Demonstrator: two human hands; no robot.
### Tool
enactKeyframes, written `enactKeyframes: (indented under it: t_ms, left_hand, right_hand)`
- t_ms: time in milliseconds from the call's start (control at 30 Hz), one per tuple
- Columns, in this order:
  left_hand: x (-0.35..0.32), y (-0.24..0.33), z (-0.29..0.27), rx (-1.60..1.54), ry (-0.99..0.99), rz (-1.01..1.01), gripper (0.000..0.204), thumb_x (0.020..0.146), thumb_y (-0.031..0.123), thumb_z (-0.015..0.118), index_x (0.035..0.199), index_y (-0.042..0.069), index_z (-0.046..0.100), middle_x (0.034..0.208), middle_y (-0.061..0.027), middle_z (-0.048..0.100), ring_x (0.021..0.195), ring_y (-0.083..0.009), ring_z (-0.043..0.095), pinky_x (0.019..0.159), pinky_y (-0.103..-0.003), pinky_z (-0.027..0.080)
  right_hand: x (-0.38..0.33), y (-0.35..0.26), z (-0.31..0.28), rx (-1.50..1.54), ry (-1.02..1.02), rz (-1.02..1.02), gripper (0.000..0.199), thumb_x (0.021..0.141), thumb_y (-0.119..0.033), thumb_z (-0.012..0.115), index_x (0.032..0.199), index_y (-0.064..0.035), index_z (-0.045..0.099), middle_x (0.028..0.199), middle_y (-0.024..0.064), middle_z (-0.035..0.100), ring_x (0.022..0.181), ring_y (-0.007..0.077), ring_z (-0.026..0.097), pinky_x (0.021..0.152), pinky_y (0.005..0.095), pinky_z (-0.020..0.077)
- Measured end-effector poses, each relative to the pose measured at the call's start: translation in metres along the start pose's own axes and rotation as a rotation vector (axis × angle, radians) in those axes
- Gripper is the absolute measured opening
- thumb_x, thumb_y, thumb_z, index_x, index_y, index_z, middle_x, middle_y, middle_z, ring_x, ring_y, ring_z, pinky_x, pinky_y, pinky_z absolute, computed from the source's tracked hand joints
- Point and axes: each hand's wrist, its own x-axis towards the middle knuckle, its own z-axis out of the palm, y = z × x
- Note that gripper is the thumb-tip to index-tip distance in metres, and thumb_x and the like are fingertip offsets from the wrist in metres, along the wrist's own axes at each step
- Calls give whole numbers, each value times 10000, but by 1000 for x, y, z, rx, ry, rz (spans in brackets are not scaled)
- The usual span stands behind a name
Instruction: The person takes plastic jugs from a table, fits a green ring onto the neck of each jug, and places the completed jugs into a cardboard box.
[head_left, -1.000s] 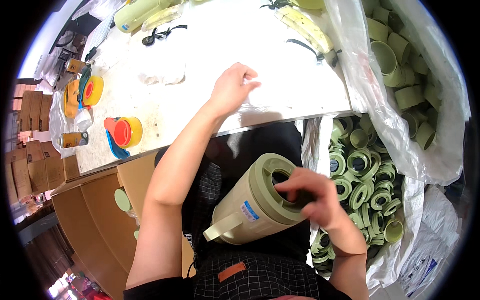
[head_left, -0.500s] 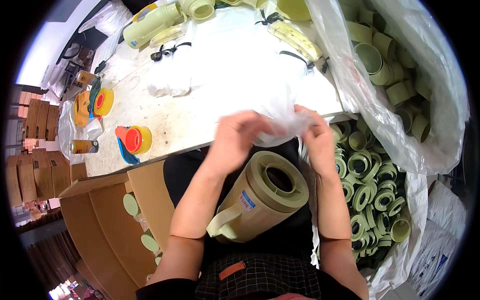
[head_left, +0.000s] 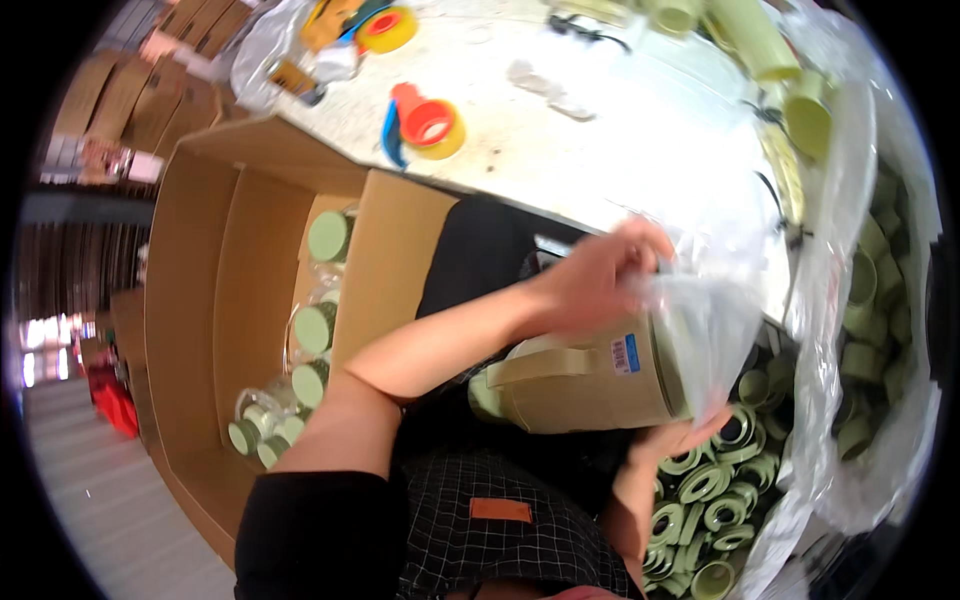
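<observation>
A pale green handled jug lies tilted across my lap, with its top end to the right and a blue-and-white label on its side. A clear plastic bag is drawn over that top end, hiding the opening. Slightly blurred, my left hand is closed on the bag's upper edge above the jug. My right hand is beneath the jug's top end, closed on the bag's lower edge; some of its fingers are hidden.
Left of my lap stands an open cardboard box with bagged green-capped items. Green ring parts fill a sack at right; a larger plastic-lined container holds green cups. The white table carries tape rolls.
The view has swung right. The jug has gone from fairly upright to lying on its side, and the bag has come down over its top end. Both hands moved with it.
</observation>
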Motion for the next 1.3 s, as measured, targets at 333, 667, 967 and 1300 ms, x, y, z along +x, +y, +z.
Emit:
enactKeyframes:
  t_ms: [333, 667, 967, 1300]
  left_hand:
    - [-247, -31, -32, 930, 464, 45, 607, 664, 53, 735, 1246, -6, 572, 1028, -169, 572, 875, -326, 619, 674, -403, 521]
    - [-475, 3, -132, 747, 1284, -334, 349, 920, 202, 625, 1195, -12, 611, 1168, -144, 665, 1062, -227, 633, 894, -363, 521]
    - [-737, -147, -177, 527, 1082, -1430, 702, 1014, 537, 374, 1225, -99, 582, 1131, -315, 650, 1085, -410, 617, 958, -453, 459]
    - [-503, -40, -166, 1460, 1483, -477, 616, 914, 285, 666, 1364, -60, 425, 1305, -225, 462, 1217, -366, 450, 1055, -484, 366]
  right_hand:
    - [-83, -93, 38, 260, -1316, 245, 443, 846, -74, 715, 1261, 19, 592, 1217, 175, 660, 1151, 282, 617, 996, 394, 463]
    - [-116, -264, 143, 624, -1947, -290, 700, 759, -28, 758, 1395, 14, 470, 1225, 136, 635, 1088, 216, 613, 979, 354, 473]
    - [-93, -181, 107, 261, -1646, 165, 496, 820, 83, 651, 1299, -19, 571, 1091, 88, 680, 925, 152, 615, 878, 291, 489]
    - [48, -154, 150, 324, -1239, 92, 375, 898, -8, 654, 1262, -9, 565, 1028, 36, 655, 825, 73, 549, 760, 239, 473]
